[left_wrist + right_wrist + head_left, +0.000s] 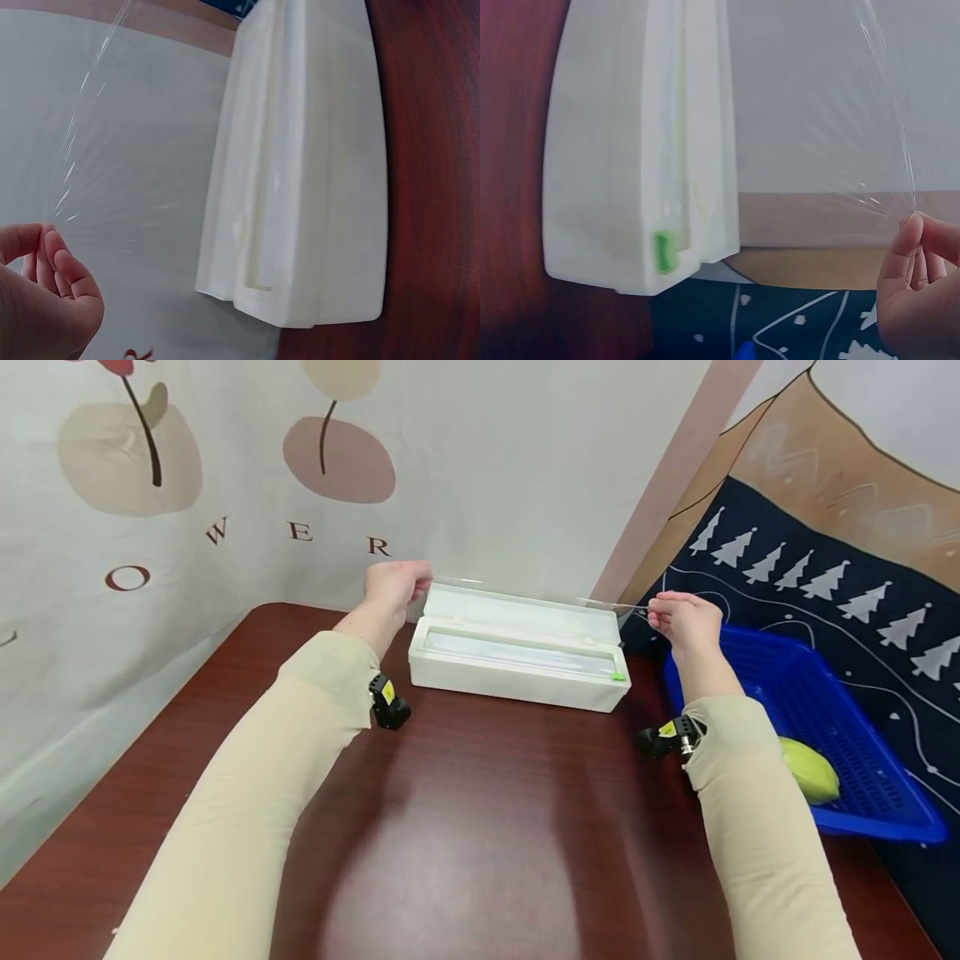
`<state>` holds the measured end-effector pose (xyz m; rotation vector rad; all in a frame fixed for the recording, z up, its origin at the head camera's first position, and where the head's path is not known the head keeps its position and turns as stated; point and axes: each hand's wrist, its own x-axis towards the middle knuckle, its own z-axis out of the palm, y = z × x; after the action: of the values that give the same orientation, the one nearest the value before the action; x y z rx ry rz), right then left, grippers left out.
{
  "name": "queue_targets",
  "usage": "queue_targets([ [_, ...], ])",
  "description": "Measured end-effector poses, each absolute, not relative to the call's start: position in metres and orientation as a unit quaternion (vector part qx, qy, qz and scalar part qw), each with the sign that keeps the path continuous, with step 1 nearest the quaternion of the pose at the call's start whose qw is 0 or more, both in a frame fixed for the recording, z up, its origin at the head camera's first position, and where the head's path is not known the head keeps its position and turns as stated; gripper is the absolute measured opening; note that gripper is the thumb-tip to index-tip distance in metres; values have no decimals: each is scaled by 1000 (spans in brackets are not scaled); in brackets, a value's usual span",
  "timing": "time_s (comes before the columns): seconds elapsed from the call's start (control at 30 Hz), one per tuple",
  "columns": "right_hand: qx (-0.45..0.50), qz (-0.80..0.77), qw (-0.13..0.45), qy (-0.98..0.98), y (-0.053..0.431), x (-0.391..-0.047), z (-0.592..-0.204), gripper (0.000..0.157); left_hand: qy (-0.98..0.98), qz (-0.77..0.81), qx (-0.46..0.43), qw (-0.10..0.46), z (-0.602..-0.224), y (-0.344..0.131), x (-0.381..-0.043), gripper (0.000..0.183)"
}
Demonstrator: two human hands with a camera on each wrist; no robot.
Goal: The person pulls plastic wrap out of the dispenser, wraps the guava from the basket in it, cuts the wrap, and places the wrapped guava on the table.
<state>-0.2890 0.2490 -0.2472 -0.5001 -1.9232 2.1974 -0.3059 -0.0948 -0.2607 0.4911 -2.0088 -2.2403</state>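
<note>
A white plastic-wrap dispenser (517, 689) lies lengthwise on the table, its long lid (517, 612) raised at the back. A small green slider (617, 677) sits at the right end of its slot. Clear plastic wrap (73, 139) stretches behind the dispenser, with creases fanning out from both held corners. My left hand (393, 587) pinches one corner between thumb and fingers, beyond the dispenser's left end. Past the right end, my right hand (688, 622) pinches the other corner; the right wrist view shows that thumb and fingertips meeting on the wrap (900, 124).
To the right stands a blue plastic basket (873, 760), holding a yellow-green fruit (810, 770); my right forearm partly covers both. The brown wooden table (472, 843) reaches back to a printed cloth backdrop (510, 460), close behind the dispenser.
</note>
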Motion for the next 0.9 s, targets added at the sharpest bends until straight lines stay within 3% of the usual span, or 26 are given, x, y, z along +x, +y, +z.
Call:
queue_targets([
  [0.13,-163,744,92,-641,250,-284,-236,20,-654,-741,146,47,-252,-95,-302,21],
  [0.27,-154,752,94,-634,251,-278,-224,16,-644,-753,132,40,-240,-96,-296,9],
  [0.37,-142,764,96,-622,251,-275,-216,15,-627,-768,122,34,-231,-99,-292,28],
  [0.47,-130,772,94,-615,251,-273,-208,13,-604,-787,118,33,-223,-103,-289,36],
  [0.9,-111,799,96,-583,254,-265,-171,6,-525,-845,91,30,-186,-103,-283,32],
])
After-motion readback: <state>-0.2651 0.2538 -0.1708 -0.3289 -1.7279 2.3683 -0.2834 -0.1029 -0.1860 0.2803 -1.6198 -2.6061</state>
